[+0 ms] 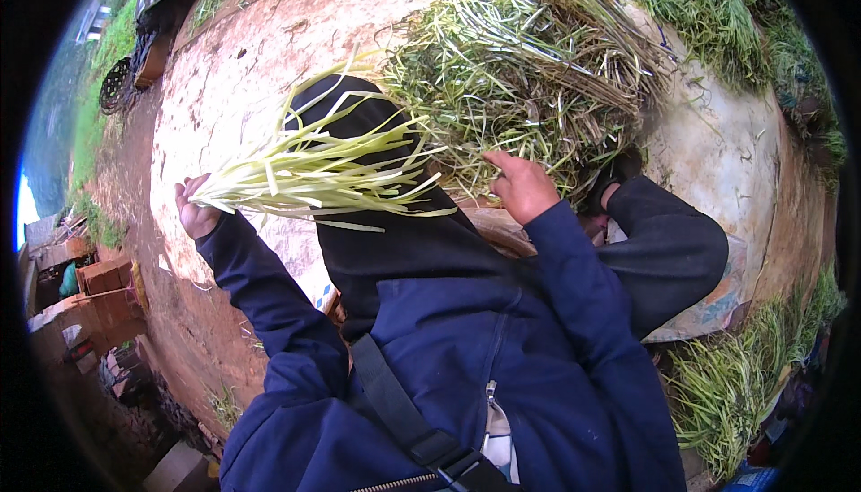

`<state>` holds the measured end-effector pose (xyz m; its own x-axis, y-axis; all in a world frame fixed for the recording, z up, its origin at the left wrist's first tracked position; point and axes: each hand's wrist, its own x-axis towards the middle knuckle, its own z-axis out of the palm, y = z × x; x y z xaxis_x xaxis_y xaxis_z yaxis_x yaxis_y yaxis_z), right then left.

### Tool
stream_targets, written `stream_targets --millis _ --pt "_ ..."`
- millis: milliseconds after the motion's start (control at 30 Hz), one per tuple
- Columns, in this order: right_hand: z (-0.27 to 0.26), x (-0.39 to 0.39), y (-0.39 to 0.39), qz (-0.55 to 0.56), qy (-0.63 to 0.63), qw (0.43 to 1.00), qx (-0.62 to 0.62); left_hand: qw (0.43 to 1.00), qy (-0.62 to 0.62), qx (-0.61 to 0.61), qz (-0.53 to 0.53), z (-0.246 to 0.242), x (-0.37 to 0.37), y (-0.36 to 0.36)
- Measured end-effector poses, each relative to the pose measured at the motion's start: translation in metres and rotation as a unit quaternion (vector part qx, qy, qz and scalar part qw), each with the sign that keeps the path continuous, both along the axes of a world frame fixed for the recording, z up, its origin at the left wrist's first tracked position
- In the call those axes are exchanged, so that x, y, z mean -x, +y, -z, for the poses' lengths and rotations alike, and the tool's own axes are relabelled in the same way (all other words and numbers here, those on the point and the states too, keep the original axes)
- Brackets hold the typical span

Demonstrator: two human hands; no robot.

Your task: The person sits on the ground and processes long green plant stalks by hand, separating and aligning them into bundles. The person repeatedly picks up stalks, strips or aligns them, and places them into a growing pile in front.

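Observation:
My left hand [196, 207] is closed around one end of a bunch of long, flat, pale yellow-green leaves [323, 172]. Their loose ends fan out to the right, over my raised knee in black trousers. To the right of the bunch, my right hand [523, 186] holds nothing that shows, its index finger extended and its other fingers partly curled. Just beyond that hand lies a large heap of green leaves and dry brown stalks [525, 75], close to my folded leg.
A pale, dirt-stained sheet [222, 102] lies under the heap. More green leaves [699, 14] are piled at the upper right, and others [733, 377] at the lower right. Bricks [107, 297] stand at the far left, with a dark woven basket [118, 85] farther up.

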<state>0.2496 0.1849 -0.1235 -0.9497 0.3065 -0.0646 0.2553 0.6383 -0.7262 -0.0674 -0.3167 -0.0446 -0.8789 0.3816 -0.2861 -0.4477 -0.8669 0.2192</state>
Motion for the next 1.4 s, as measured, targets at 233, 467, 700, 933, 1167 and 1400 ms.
stream_targets --millis 233,467,700,933,1167,1400 --pt "-0.068 0.005 -0.031 -0.122 0.019 0.988 0.091 0.996 0.056 -0.016 0.064 0.004 0.003 -0.008" --pt "-0.025 0.008 -0.036 -0.069 -0.008 0.976 0.205 0.996 0.003 0.054 -0.075 -0.003 -0.002 0.008" --pt "0.026 0.020 -0.002 0.143 -0.046 0.960 0.236 0.997 0.068 0.035 0.027 -0.014 -0.014 0.023" --pt "-0.003 0.048 -0.014 0.069 0.084 0.981 0.160 0.996 0.064 0.055 0.001 -0.016 -0.016 0.033" --pt "-0.029 0.075 -0.035 -0.038 0.125 0.983 0.129 0.986 0.127 0.018 0.105 -0.019 -0.019 0.036" --pt "0.002 0.068 -0.032 0.084 0.036 0.914 0.395 0.990 0.141 -0.011 0.014 -0.045 -0.032 0.074"
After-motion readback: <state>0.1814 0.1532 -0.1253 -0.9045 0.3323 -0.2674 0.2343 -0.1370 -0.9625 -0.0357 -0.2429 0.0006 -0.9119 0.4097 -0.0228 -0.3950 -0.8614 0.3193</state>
